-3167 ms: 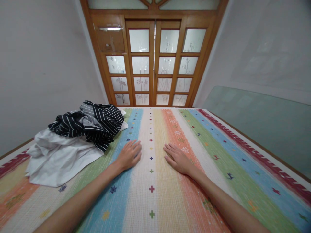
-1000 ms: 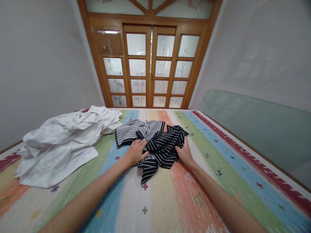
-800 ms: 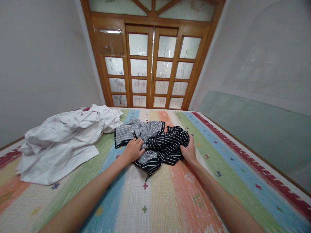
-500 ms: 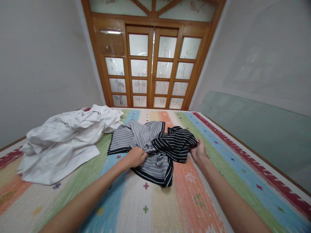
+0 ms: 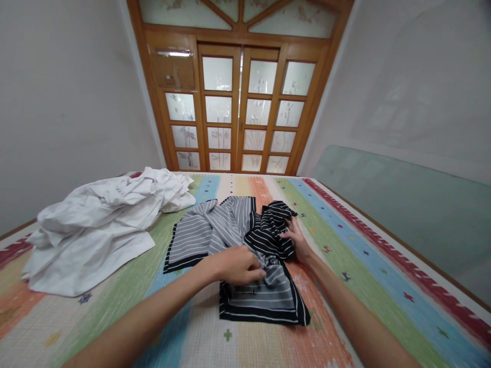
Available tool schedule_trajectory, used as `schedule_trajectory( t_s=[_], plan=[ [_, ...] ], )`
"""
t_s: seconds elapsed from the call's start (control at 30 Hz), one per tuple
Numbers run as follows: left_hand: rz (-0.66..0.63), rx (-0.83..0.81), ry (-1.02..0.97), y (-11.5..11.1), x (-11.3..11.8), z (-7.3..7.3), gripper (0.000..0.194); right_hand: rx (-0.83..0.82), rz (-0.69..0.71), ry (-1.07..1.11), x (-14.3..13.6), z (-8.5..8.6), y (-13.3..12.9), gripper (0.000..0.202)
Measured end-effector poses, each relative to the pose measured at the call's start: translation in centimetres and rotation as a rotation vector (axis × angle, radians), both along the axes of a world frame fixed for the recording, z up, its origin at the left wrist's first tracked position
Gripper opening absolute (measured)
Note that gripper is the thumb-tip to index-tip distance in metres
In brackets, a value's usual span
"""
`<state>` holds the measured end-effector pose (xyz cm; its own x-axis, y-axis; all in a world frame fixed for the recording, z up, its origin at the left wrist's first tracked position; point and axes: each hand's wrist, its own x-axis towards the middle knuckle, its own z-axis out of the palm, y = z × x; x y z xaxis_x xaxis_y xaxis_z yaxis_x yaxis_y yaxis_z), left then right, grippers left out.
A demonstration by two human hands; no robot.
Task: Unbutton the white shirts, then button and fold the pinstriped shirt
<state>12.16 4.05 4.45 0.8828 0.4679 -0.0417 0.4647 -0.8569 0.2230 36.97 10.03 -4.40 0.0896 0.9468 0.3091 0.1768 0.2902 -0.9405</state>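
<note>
Striped cloth: directly under and around the left hand, spread unevenly, grey face up over much of it. Long axis oblique, running from a flap beyond and left of this hand to a black-bordered corner on its near right side. Dark bunched part lies beyond and to the right of the left hand, just inside the right hand.

Nearer hand: left for the near flap, right for the dark bunch.

Left hand: back upward, fingers curled down and in toward the palm, thumb pointing right over the grey face. Fingertips are hidden beneath the hand, so whether they clamp a fold or merely rest on it cannot be told.

Right hand: thumb and fingers closed on the outer edge of the dark bunch, a narrow pinch with fabric between.

Surroundings: white cloth in a loose, creased heap, left of the left hand and apart from it. Both fabrics lie on a multicoloured striped cover. Wooden doors stand well beyond both hands.
</note>
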Motion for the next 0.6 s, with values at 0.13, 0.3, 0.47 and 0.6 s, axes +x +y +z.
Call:
schedule_trajectory(
  t_s=[0.13,0.3,0.47,0.6],
  plan=[
    [0.161,0.156,-0.169,2.8,-0.6,-0.1,0.034,0.060,0.005,-0.114,-0.2,-0.7,0.0,0.088],
    [0.242,0.185,-0.086,7.3,-2.9,-3.5,0.079,0.040,0.044,-0.231,-0.4,-0.6,-0.1,0.082],
    [0.464,0.094,-0.034,9.8,-4.0,-6.1,0.070,0.135,0.023,-0.348,-1.1,-0.1,-0.9,0.088],
    [0.703,0.090,0.017,10.4,-3.1,-5.2,0.077,0.166,-0.045,-0.353,-2.1,0.4,-1.6,0.090]
  ],
)
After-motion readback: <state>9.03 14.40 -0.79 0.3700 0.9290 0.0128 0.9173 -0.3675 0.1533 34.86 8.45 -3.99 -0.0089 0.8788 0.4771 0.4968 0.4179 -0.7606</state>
